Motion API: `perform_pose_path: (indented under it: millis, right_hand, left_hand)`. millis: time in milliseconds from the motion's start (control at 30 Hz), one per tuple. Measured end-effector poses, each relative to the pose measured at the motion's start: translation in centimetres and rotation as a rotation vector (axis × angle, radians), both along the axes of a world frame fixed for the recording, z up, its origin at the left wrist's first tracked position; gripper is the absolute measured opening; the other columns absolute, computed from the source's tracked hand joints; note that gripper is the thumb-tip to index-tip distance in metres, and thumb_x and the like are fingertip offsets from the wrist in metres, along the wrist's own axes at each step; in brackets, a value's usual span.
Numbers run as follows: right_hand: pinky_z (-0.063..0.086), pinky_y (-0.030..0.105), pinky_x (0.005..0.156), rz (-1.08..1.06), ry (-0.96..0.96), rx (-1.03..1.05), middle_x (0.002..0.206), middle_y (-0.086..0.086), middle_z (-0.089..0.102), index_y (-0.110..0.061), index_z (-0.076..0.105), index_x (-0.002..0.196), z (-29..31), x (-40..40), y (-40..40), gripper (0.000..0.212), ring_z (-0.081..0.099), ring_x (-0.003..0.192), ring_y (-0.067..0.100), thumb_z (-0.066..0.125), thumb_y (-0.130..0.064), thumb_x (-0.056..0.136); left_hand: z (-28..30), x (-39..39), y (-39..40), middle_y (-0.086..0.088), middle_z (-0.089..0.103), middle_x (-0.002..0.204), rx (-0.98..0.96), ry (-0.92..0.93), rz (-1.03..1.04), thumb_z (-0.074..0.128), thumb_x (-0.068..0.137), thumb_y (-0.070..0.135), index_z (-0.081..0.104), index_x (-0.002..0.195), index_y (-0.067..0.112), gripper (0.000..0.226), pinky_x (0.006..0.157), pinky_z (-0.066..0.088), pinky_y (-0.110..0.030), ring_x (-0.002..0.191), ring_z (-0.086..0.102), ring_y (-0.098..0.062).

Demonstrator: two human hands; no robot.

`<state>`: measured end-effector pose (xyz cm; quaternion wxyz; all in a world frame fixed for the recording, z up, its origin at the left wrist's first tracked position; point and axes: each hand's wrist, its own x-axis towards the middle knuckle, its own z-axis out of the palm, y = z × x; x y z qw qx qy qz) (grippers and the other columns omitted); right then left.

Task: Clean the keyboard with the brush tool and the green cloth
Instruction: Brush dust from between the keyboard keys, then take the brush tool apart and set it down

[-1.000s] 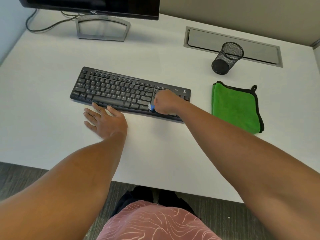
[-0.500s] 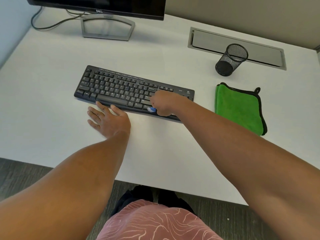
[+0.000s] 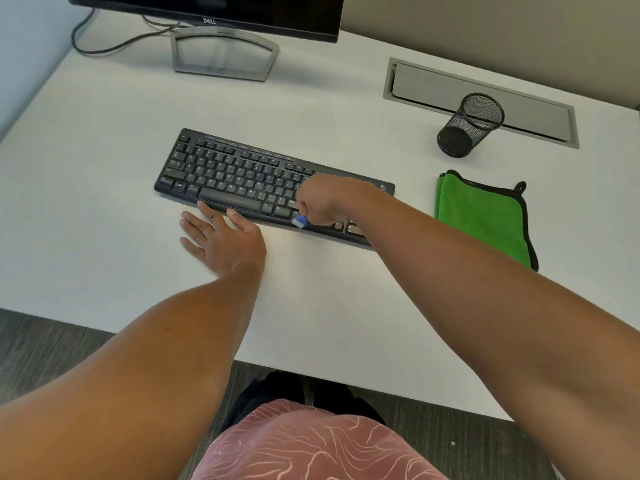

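On the white bench [image 3: 104, 237] we see a Dell monitor [image 3: 207, 8], then the black keyboard [image 3: 235, 174], long axis running left to right. The green cloth [image 3: 485, 220] lies well right. Our left hand [image 3: 221, 240] rests flat; our right hand [image 3: 325, 202] grips the blue brush tool [image 3: 300, 222] on the keys.

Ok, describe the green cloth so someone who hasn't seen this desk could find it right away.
Start at the black keyboard in the middle of the white desk and look past its right end. The green cloth lies flat there, folded, just in front of the black mesh pen cup. It is the only bright green thing on the desk, edged in black with a small loop at one corner.
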<state>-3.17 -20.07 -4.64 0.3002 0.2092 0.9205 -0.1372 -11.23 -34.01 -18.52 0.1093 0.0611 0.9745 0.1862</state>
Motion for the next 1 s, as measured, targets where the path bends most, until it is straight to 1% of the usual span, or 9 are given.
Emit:
perform_pose_path:
  millis: [133,267,333,433,567,700,867,933,1000]
  right_hand:
    - [0.032,0.026,0.055,-0.043,-0.003,-0.019,0.080,0.005,0.053,-0.008,0.057,0.079,0.2,0.9,-0.4,0.020,0.048,0.076,0.025,0.044,-0.009,0.095]
    - [0.047,0.043,0.079,-0.195,0.068,-0.160,0.121,0.018,0.062,0.001,0.064,0.116,0.4,2.0,0.3,0.035,0.058,0.105,0.033,0.041,-0.001,0.090]
    - [0.045,0.035,0.069,-0.291,0.137,-0.207,0.122,0.012,0.063,-0.003,0.065,0.116,0.9,2.5,0.6,0.035,0.056,0.095,0.025,0.042,0.000,0.089]
    - [0.036,0.035,0.060,-0.422,0.157,-0.256,0.125,0.028,0.058,0.012,0.058,0.120,1.0,3.4,1.0,0.038,0.046,0.079,0.028,0.042,0.001,0.087]
    - [0.031,0.028,0.059,-0.582,0.203,-0.264,0.098,0.018,0.058,0.010,0.057,0.122,0.7,4.8,1.5,0.038,0.041,0.077,0.018,0.038,-0.001,0.092]
    - [0.033,0.020,0.060,-0.737,0.276,-0.311,0.109,0.011,0.051,0.000,0.060,0.115,-0.1,5.6,2.4,0.029,0.042,0.093,0.019,0.038,-0.005,0.097]
    - [0.032,0.026,0.062,-0.934,0.396,-0.403,0.097,0.004,0.049,-0.005,0.060,0.121,-0.3,7.0,2.9,0.029,0.042,0.086,0.019,0.045,-0.010,0.097]
    - [0.036,0.027,0.066,-1.046,0.449,-0.454,0.097,0.001,0.052,-0.012,0.063,0.115,-0.3,7.5,3.1,0.024,0.044,0.082,0.016,0.048,-0.012,0.096]
    - [0.038,0.028,0.069,-1.104,0.500,-0.492,0.098,0.001,0.053,-0.008,0.064,0.114,-0.4,7.9,3.6,0.024,0.045,0.081,0.015,0.051,-0.011,0.094]
  left_hand:
    - [-0.1,0.0,-0.1,-0.011,-0.002,0.169,0.005,-0.001,-0.003,0.012,0.104,0.045,0.002,0.162,0.019,0.065,0.125,-0.007,-0.046,0.156,-0.008,-0.024]
    - [-0.1,0.0,-0.1,-0.011,-0.002,0.169,0.017,-0.006,-0.007,0.012,0.104,0.046,0.002,0.162,0.019,0.065,0.125,-0.008,-0.046,0.156,-0.008,-0.024]
    - [-0.1,0.0,-0.2,-0.012,-0.002,0.169,0.018,-0.011,-0.010,0.012,0.104,0.047,0.002,0.162,0.019,0.066,0.125,-0.008,-0.046,0.156,-0.008,-0.024]
    - [0.1,-0.1,-0.3,-0.012,-0.003,0.169,0.016,-0.027,-0.017,0.013,0.104,0.048,0.002,0.162,0.016,0.067,0.124,-0.010,-0.046,0.156,-0.010,-0.024]
    - [1.0,-0.1,-0.4,-0.011,-0.004,0.169,0.031,-0.051,0.009,0.019,0.106,0.045,0.004,0.162,0.012,0.067,0.124,-0.009,-0.048,0.156,-0.008,-0.023]
    - [2.4,0.3,0.2,-0.005,0.001,0.170,0.111,0.023,-0.050,0.022,0.108,0.039,0.010,0.162,0.013,0.061,0.124,-0.007,-0.049,0.156,-0.001,-0.020]
    - [3.8,1.4,2.0,-0.004,0.034,0.162,0.244,0.117,-0.131,0.028,0.107,0.038,0.040,0.153,0.016,0.052,0.122,0.015,-0.047,0.147,0.035,-0.021]
    - [4.5,2.4,2.9,-0.007,0.063,0.135,0.328,0.154,-0.176,0.031,0.106,0.037,0.058,0.134,0.015,0.045,0.106,0.036,-0.045,0.118,0.060,-0.028]
    - [5.3,3.4,4.1,-0.006,0.069,0.107,0.370,0.166,-0.220,0.035,0.106,0.035,0.066,0.116,0.018,0.036,0.087,0.044,-0.040,0.098,0.064,-0.029]
